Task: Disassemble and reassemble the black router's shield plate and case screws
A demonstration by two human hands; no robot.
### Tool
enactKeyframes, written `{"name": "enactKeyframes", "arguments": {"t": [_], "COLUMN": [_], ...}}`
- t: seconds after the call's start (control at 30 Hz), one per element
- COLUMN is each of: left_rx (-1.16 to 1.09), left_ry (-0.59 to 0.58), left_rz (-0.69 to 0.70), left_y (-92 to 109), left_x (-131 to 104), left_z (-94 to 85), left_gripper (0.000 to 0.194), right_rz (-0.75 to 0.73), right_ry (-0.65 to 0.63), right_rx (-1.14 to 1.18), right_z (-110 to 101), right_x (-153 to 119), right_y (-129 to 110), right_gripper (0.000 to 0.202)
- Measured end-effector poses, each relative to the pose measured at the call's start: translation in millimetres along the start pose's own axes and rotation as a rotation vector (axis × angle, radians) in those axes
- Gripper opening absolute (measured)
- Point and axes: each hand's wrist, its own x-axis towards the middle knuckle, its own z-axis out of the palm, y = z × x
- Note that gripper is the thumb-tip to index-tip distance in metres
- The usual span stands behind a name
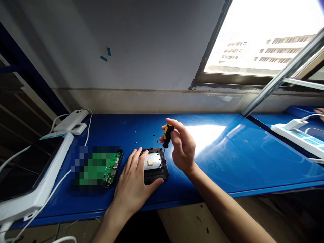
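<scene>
My right hand (184, 145) is closed around a short screwdriver (167, 135) with a black and yellow handle. The screwdriver stands nearly upright, its thin shaft reaching down to the right edge of a silver metal plate (155, 158). That plate, with a small beige pad (150, 162) on it, sits inside a black plastic casing (158, 174). Over the casing's left side lies my left hand (134, 182), gripping it between fingers at the back and thumb along the near edge. Left of that hand is a green circuit board (111, 168), partly blurred out.
Several tiny screws (154, 135) lie on the blue table (215, 168) behind the casing. A white device with a dark screen (32, 162) and white cables stand at left. A white power strip (298, 136) is at right, where another person's hand (319, 110) shows.
</scene>
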Motion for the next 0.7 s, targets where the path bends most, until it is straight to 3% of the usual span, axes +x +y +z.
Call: {"name": "enactKeyframes", "arguments": {"t": [0.2,0.4,0.7], "left_rx": [-0.017,-0.006,-0.006], "left_ry": [-0.023,-0.048,-0.069], "left_rz": [-0.013,-0.033,-0.043], "left_y": [1.7,5.3,3.7], "left_x": [0.7,0.3,0.8], "left_z": [-2.6,-5.6,-5.0], "left_gripper": [0.083,0.081,0.081], "right_rz": [0.013,-0.044,-0.003], "right_ry": [-0.005,0.071,-0.023], "right_rx": [0.036,-0.053,0.009], "right_z": [3.6,4.2,4.5], "right_x": [1.1,4.6,2.4], "right_y": [-1.0,0.9,-4.5], "right_gripper": [0.031,0.029,0.025]}}
